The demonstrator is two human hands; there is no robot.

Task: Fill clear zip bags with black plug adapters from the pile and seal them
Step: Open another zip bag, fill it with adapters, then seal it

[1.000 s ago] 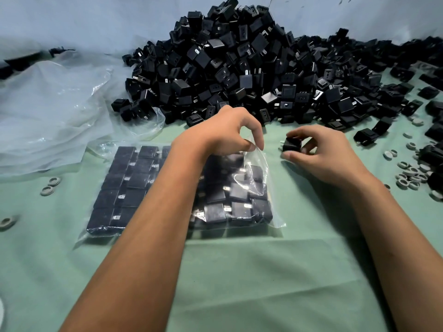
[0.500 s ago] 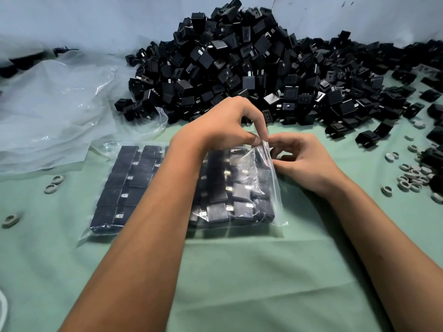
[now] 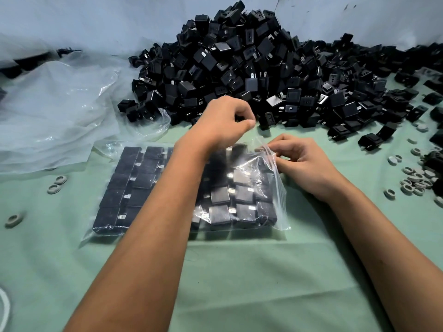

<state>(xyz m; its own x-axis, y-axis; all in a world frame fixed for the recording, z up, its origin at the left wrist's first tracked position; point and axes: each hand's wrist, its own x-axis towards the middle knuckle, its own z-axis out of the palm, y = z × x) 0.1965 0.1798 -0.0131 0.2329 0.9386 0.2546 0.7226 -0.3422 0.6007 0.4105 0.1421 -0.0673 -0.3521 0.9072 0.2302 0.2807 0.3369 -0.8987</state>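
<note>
A clear zip bag [image 3: 242,197] packed with rows of black plug adapters lies flat on the green cloth in front of me. Its open zip edge runs along the right side. My left hand [image 3: 223,123] reaches across the bag and pinches the far end of that edge, lifting it a little. My right hand [image 3: 302,161] pinches the same edge lower down, fingers curled around the plastic. Behind both hands rises the big pile of black plug adapters [image 3: 259,68]. No loose adapter shows in either hand.
Crumpled clear plastic bags [image 3: 55,106] lie at the left. Small grey-white rings [image 3: 417,178] are scattered at the right, a few more rings [image 3: 56,184] at the left. Stray adapters [image 3: 374,140] sit right of the hands. Green cloth [image 3: 251,283] covers the near table.
My right hand, which held a loose adapter beside the bag, moved in to the bag's mouth and now pinches the zip edge. My left hand stayed at the far end of that edge.
</note>
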